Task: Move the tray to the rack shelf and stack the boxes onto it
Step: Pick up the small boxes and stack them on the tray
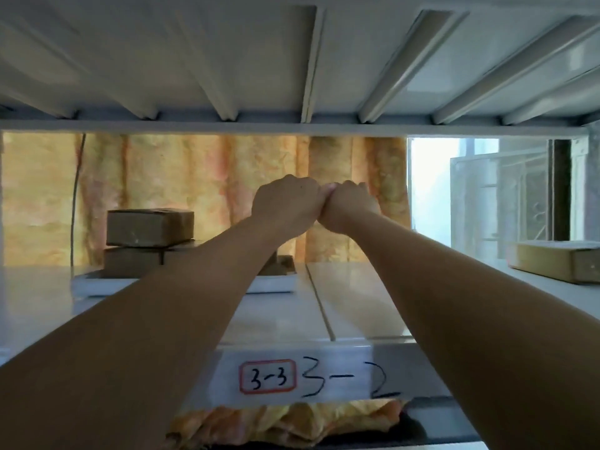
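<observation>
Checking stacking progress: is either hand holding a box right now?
No: both hands, left and right, are fisted together, empty, above the shelf.

We see our left hand [285, 203] and right hand [349, 206] touching, both curled closed. Left of them, boxes [149, 227] sit on a white tray [97, 282].

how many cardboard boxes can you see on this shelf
3, perhaps more behind the arms: top box stacked on lower box in the tray at left; third box at far right.
</observation>
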### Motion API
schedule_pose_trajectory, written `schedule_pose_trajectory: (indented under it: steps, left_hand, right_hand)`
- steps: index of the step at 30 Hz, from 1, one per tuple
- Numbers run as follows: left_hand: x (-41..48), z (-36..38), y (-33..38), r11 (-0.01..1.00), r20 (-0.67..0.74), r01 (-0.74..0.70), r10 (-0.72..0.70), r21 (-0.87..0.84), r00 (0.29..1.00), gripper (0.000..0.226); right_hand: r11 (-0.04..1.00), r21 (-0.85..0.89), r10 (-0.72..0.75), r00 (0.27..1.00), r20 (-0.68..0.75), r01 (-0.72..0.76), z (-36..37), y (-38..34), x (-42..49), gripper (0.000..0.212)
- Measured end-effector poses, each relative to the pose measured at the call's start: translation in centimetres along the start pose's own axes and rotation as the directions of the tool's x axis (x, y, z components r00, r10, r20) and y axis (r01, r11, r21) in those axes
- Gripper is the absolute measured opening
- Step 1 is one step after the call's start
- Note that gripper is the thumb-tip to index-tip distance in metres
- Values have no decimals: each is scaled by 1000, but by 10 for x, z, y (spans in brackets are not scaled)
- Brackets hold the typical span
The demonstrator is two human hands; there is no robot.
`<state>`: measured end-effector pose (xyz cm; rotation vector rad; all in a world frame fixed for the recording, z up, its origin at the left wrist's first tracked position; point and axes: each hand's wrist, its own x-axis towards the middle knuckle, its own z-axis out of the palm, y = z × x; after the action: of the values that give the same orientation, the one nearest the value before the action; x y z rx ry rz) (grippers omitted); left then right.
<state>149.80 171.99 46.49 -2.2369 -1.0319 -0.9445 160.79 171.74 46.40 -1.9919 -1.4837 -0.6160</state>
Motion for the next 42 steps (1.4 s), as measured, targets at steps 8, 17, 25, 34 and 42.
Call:
schedule_pose_trajectory:
  steps: [8, 17, 25, 34, 42]
  left_hand:
    - [45, 32, 178, 997, 173, 58, -49, -50, 984, 44]
    - [101, 82, 331, 934, 334, 203, -98, -295, 937, 36]
    - [111, 100, 399, 924, 424, 87, 86, -373, 902, 49]
    - [139, 105, 441, 892, 430, 266, -92, -366, 898, 46]
    - [135, 122, 439, 839, 558, 394, -134, -376, 819, 66]
  right_hand:
    - [998, -47, 36, 999, -39, -38, -42, 181, -5, 28]
    - [987, -106, 94, 967, -238, -122, -73, 374, -13, 21]
    - [936, 128, 337, 939, -67, -327, -73, 478, -14, 30]
    - [917, 101, 386, 922, 28, -387, -70, 494, -10, 16]
    - [951, 26, 294, 928, 230, -308, -56, 495, -12, 35]
